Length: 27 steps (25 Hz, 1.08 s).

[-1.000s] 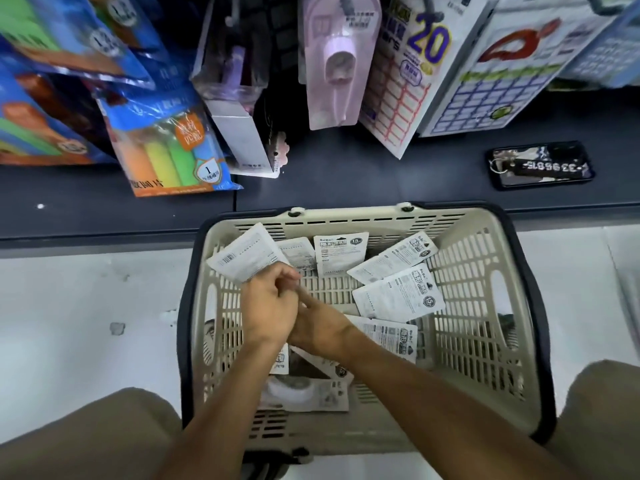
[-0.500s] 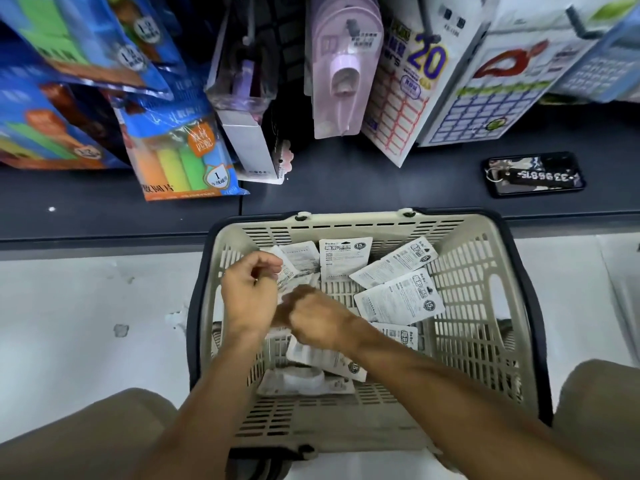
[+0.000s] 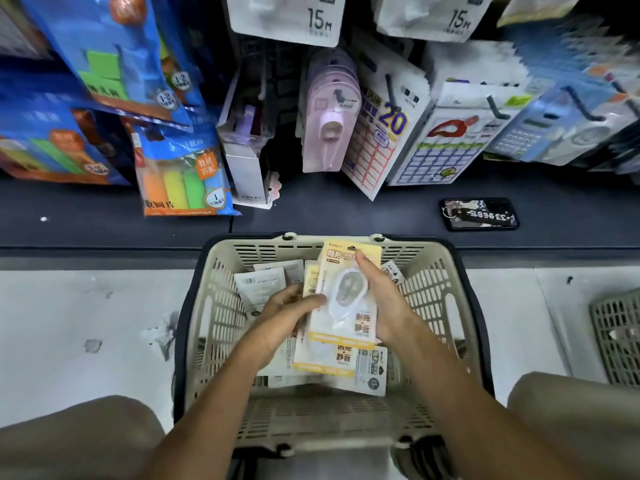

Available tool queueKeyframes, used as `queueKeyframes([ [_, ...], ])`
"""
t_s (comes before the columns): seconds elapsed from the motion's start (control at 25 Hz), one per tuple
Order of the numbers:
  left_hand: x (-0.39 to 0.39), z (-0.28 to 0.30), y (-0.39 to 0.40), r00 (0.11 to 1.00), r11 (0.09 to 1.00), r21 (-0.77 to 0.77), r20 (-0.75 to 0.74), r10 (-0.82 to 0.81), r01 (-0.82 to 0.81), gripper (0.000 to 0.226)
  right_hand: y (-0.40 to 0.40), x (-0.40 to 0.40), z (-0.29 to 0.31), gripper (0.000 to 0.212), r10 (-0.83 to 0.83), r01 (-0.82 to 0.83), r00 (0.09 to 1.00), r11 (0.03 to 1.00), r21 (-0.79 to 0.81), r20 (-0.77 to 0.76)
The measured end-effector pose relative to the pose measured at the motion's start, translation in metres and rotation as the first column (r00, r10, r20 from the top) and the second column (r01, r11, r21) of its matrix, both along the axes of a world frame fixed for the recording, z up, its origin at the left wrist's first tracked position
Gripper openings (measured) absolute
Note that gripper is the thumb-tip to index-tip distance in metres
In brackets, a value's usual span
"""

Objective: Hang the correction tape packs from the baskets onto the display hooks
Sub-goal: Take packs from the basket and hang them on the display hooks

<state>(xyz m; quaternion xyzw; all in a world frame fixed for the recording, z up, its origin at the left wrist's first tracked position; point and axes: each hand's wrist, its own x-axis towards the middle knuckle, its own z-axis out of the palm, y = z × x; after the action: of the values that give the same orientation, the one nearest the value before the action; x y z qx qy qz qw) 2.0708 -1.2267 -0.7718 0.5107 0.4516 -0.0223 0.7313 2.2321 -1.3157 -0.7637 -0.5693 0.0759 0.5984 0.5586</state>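
Your left hand (image 3: 287, 317) and right hand (image 3: 384, 303) both grip a yellow-edged carded correction tape pack (image 3: 344, 299) above the beige slotted plastic basket (image 3: 433, 306); a second yellow pack (image 3: 323, 360) lies beneath. Two white hanging packs (image 3: 291, 15) overhead read "15M".

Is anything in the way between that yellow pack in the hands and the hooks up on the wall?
Nothing visible blocks it. Both hands, left hand and right hand, hold the yellow pack above the basket. The hooks above already carry hanging packets, though, so a free spot is hard to tell.
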Motion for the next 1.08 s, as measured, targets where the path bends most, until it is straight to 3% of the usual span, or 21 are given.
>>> queueKeyframes([
  [0.12,0.002,-0.004,0.003,0.972,0.976,0.075,-0.101,0.213,-0.206,0.022,0.002,-0.024,0.007,0.058,-0.03,0.024,0.998,0.995,0.094,0.063],
  [0.24,0.002,0.004,0.005,0.957,0.958,0.032,-0.039,0.287,-0.286,0.027,-0.001,-0.032,0.019,0.049,0.087,-0.092,0.981,0.996,0.02,0.173],
  [0.4,0.009,0.042,-0.004,0.95,0.964,-0.228,0.248,0.19,-0.133,0.059,-0.02,0.001,0.069,0.03,0.033,-0.046,0.971,0.998,0.049,0.238],
  [0.52,0.021,0.084,-0.016,0.921,0.976,-0.218,0.381,0.077,0.009,0.077,-0.041,0.023,0.119,0.041,0.089,-0.107,0.96,0.993,0.052,0.266],
  [0.6,0.033,0.12,-0.021,0.893,0.98,-0.196,0.447,0.056,0.037,0.081,-0.05,0.032,0.154,0.042,0.007,-0.041,0.957,0.993,0.11,0.291],
  [0.76,0.069,0.206,-0.015,0.787,0.994,0.093,0.608,-0.106,0.062,0.082,-0.052,0.044,0.228,0.031,-0.278,0.151,0.859,0.94,0.307,0.43],
  [0.92,0.088,0.282,0.005,0.772,0.931,0.364,0.598,-0.217,-0.021,0.072,-0.058,0.067,0.298,0.036,-0.287,0.032,0.828,0.882,0.471,0.481],
  [1.0,0.088,0.306,0.024,0.797,0.869,0.483,0.564,-0.214,-0.109,0.065,-0.06,0.094,0.318,0.045,-0.342,-0.005,0.719,0.868,0.497,0.606],
  [1.08,0.087,0.318,0.048,0.793,0.832,0.51,0.59,-0.153,-0.219,0.06,-0.054,0.121,0.333,0.045,-0.38,0.01,0.614,0.88,0.475,0.692],
])
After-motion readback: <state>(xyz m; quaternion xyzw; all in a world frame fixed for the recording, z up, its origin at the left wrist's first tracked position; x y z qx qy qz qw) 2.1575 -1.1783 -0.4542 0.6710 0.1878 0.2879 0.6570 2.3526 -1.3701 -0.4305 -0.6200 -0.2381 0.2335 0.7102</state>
